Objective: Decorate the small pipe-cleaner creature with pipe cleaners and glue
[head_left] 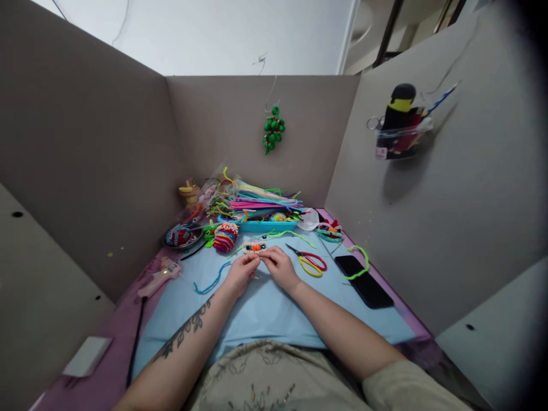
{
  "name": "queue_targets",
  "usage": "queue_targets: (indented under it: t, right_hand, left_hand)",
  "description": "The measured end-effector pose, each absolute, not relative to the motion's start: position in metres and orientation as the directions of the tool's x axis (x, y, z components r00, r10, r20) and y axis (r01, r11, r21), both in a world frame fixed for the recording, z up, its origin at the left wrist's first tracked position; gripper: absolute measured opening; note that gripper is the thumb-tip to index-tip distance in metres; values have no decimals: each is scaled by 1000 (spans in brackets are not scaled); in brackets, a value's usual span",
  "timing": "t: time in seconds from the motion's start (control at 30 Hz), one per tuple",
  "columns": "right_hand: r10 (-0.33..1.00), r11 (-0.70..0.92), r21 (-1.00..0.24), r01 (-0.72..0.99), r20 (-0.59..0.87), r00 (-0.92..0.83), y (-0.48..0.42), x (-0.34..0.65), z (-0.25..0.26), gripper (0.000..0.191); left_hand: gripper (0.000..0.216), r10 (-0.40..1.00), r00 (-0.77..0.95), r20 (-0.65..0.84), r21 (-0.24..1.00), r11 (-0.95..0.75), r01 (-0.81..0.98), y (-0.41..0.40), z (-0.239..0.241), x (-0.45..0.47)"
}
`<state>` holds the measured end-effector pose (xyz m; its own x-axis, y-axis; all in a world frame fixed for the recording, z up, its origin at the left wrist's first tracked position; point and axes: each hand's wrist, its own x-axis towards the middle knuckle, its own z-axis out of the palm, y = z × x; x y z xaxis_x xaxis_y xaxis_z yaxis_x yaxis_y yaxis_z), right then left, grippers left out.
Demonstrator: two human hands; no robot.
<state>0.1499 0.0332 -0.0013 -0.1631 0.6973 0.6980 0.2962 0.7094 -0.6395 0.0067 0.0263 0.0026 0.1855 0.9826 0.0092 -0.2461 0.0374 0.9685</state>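
My left hand (pixel 243 273) and my right hand (pixel 280 268) meet over the blue cloth, fingertips pinched together. Whatever is between the fingers is too small to make out. Right beyond the fingertips lies a small cream fuzzy piece (pixel 247 248) with an orange middle and dark eye-like dots; whether the fingers touch it I cannot tell. Scissors (pixel 311 264) with one red and one yellow handle loop lie to the right of my right hand, blades pointing up and left. A bent blue pipe cleaner (pixel 213 283) rests left of my left hand.
Behind the hands, a blue tray (pixel 269 227) holds many coloured pipe cleaners (pixel 265 200). A striped fuzzy piece (pixel 225 237) and a dark bowl (pixel 199 236) stand left. A pink glue gun (pixel 159 278) lies far left, a phone (pixel 363 281) right. Grey panels (pixel 261 91) enclose the table.
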Motion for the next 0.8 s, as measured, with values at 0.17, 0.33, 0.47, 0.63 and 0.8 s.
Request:
queue_targets:
  t: [0.17,0.33,0.47,0.63,0.8]
  right_hand:
    - [723,688,-675,267,672,-163,34,150,-1,19]
    - [725,687,-681,255,670,-162,36,150,-4,18]
    - [723,687,-676,264,671,-165,38,150,-7,16]
    - [721,687,-664,295,673,-164,38,150,-7,13]
    - [650,746,-561,359,730,-212,37,150,-10,19]
  left_hand:
    - [29,980,197,5,969,43,-242,25,4,7]
    - [30,982,187,-15,969,61,-241,25,3,7]
    - [32,983,181,-25,974,65,-219,26,1,7]
    - [32,984,178,-29,974,67,-215,27,0,7]
    - [32,977,209,-32,962,87,-258,28,-3,6]
